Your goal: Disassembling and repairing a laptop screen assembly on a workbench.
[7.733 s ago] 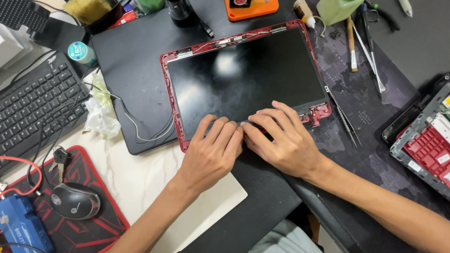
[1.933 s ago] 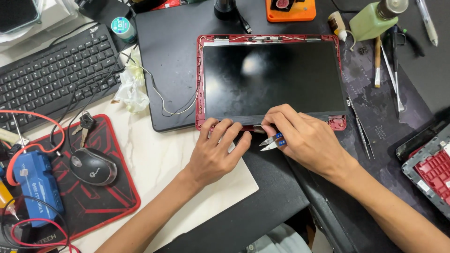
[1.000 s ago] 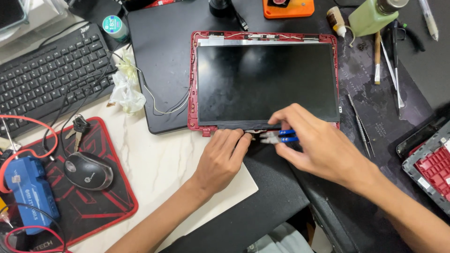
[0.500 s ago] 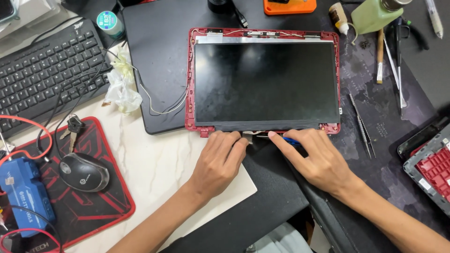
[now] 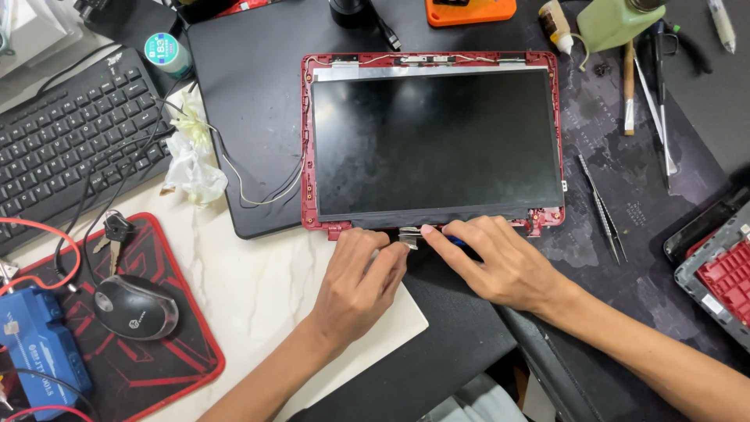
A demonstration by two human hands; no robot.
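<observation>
Both hands now at the bottom edge of the laptop screen [image 5: 437, 144] in its red frame [image 5: 306, 141], flat on the dark mat on the desk [image 5: 258, 289]. Left hand [image 5: 355, 285] fingers together, pinching a small silver tab [image 5: 409, 237] under the edge. Right hand [image 5: 500, 262] has dropped lower than a second ago; its blue tool [image 5: 457, 243] is mostly hidden under loosely curled fingers now, so prying looks paused. Tweezers [image 5: 601, 207] lie well right.

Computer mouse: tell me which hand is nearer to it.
Left. The left hand rests at the screen's lower edge, right of the mouse; the right hand lies farther right, beyond it.
</observation>
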